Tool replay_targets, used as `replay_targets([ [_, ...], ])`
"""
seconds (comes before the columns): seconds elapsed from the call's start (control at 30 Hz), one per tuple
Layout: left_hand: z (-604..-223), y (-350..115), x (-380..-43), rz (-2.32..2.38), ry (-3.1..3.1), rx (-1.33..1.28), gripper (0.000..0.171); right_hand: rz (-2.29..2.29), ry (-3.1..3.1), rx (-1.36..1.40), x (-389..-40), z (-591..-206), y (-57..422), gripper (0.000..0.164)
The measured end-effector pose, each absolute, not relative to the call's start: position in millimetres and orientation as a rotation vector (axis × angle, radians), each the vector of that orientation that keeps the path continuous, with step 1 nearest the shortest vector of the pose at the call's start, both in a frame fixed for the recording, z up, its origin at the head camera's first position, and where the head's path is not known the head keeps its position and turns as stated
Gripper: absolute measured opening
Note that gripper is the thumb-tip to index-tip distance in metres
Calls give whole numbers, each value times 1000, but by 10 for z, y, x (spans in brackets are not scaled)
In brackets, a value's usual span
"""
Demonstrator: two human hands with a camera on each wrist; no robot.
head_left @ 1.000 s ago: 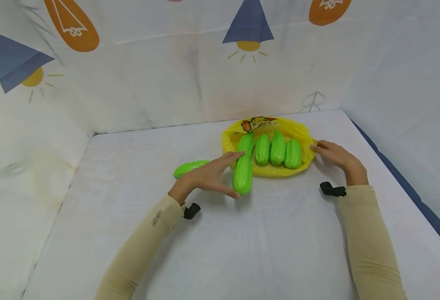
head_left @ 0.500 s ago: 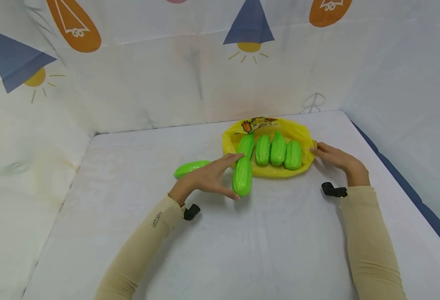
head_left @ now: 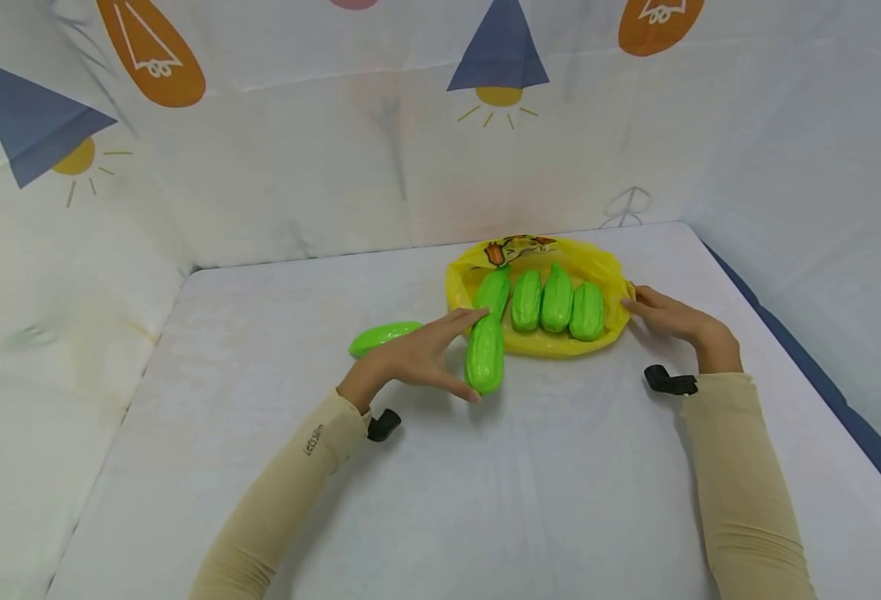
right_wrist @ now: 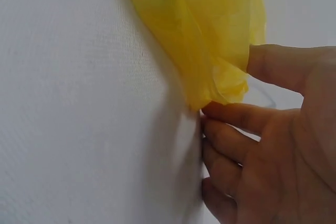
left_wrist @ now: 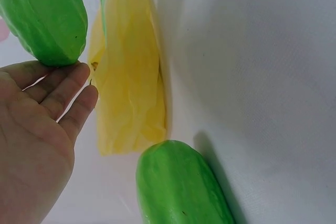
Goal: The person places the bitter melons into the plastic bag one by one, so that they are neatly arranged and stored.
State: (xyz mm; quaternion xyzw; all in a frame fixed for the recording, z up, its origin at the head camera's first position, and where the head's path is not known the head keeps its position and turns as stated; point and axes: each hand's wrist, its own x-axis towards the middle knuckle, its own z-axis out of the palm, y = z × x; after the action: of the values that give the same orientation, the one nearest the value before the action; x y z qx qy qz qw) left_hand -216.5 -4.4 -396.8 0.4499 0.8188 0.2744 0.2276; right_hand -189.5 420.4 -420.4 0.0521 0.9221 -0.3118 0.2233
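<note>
In the head view my left hand (head_left: pixel 428 350) holds a glossy bright green cucumber-shaped vegetable (head_left: pixel 484 360) between spread thumb and fingers, at the near rim of a yellow plastic bag (head_left: pixel 560 343). The left wrist view has the fingertips against the end of this vegetable (left_wrist: pixel 50 19). Inside the bag's wide mouth lie several like it, among them a green vegetable (head_left: pixel 557 298) with a pointed tip. At the bag's right side my right hand (head_left: pixel 676 317) pinches the rim; the right wrist view shows the yellow plastic (right_wrist: pixel 215 40) between thumb and forefinger.
Another green vegetable (head_left: pixel 382 335) lies on the white table (head_left: pixel 440 500) left of the bag, partly behind my left hand. A white printed cloth (head_left: pixel 297 167) hangs along the table's back and sides.
Almost nothing moves. The vegetable in my left hand has dipped very slightly toward the near side; the right hand stays on the bag's rim.
</note>
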Motion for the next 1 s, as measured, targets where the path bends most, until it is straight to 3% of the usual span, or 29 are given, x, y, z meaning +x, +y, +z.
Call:
replay_targets([
  [1.0,-3834,62,-2301,845,2340,1305,119,-866,2618,198,-1922,-4229,4223,86],
])
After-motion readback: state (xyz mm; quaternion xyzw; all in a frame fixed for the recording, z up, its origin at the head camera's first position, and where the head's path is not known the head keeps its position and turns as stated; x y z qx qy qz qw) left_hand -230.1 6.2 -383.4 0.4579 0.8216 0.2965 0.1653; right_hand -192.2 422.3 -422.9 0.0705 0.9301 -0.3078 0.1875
